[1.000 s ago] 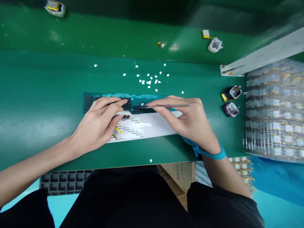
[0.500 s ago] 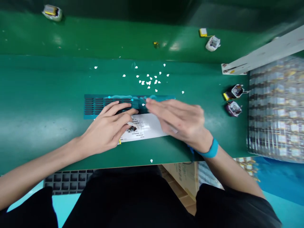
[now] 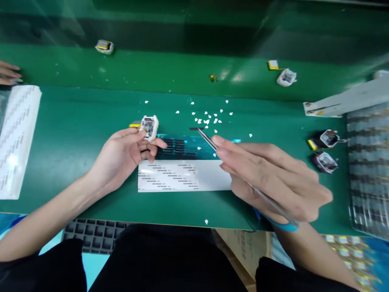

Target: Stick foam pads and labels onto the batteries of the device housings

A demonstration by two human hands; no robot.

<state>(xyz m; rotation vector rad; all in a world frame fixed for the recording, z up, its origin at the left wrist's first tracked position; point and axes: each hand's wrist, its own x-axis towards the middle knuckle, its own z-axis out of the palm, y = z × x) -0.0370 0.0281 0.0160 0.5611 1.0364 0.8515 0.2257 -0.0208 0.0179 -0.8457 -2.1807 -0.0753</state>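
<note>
My left hand [image 3: 127, 148] grips a small white device housing [image 3: 150, 127] with electronics showing inside and a yellow-edged battery [image 3: 135, 124] beside it. My right hand [image 3: 267, 178] is closed on metal tweezers [image 3: 208, 139], whose tips point up and left. At those tips is a thin dark strip [image 3: 196, 128]. Under the tweezers lies a blue translucent sheet [image 3: 209, 148] with rows of dark strips. In front of it sits a white printed paper strip [image 3: 182, 176], its right end hidden by my right hand.
Small white stickers [image 3: 206, 121] are scattered behind the blue sheet. More housings [image 3: 325, 162] lie at right, near a clear stacked tray [image 3: 370, 170]. At left is a stack of printed paper [image 3: 20, 142], with another person's hand [image 3: 9, 73] behind it.
My left hand has lifted the housing off the paper and turned it face up. My right hand now shows the tweezers with a dark strip at the tips. The view has shifted.
</note>
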